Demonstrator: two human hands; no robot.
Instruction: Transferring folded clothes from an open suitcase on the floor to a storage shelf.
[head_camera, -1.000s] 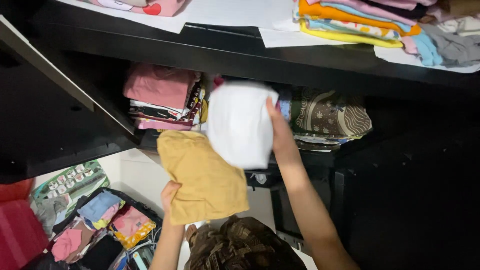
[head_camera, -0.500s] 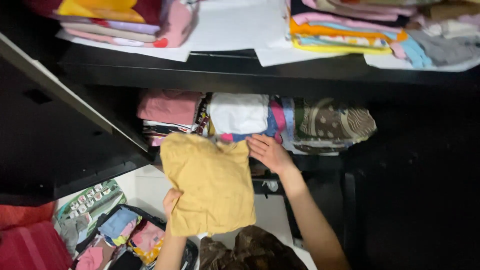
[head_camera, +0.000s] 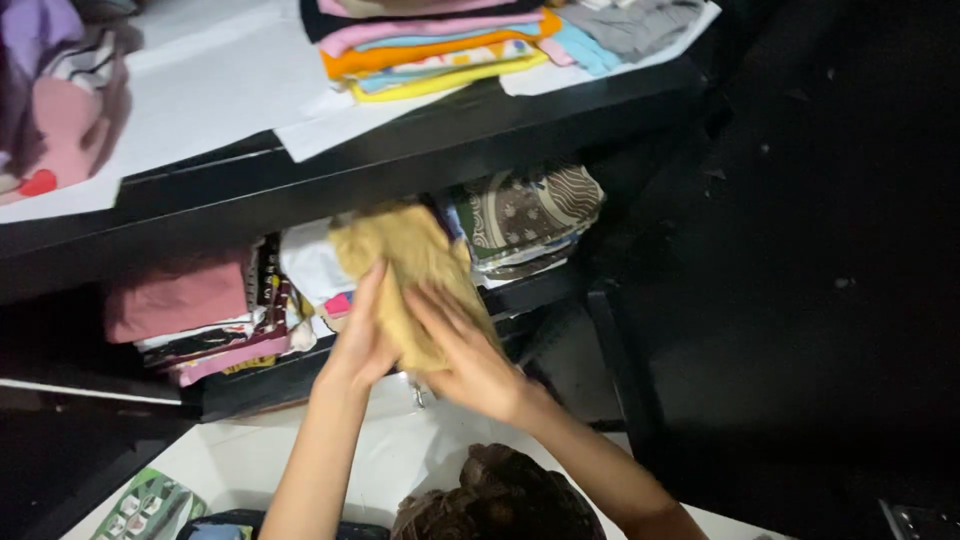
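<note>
A folded mustard-yellow garment (head_camera: 405, 258) is held at the front of the lower black shelf (head_camera: 300, 375), partly over a white folded garment (head_camera: 310, 265). My left hand (head_camera: 362, 340) presses on its left side and my right hand (head_camera: 470, 355) lies flat on its lower right part. To the left sits a stack topped by a pink garment (head_camera: 175, 300); to the right lies a patterned brown and green stack (head_camera: 525, 215).
The upper shelf (head_camera: 420, 140) carries white paper, a colourful folded stack (head_camera: 440, 55) and pink clothes (head_camera: 60, 110) at far left. A dark cabinet wall (head_camera: 800, 280) fills the right. Below are a white floor, brown patterned fabric (head_camera: 500, 495) and a green printed box (head_camera: 150, 505).
The white garment went from my right hand onto the lower shelf. Both hands then brought the yellow garment up onto the shelf over it. The view swung to the left.
</note>
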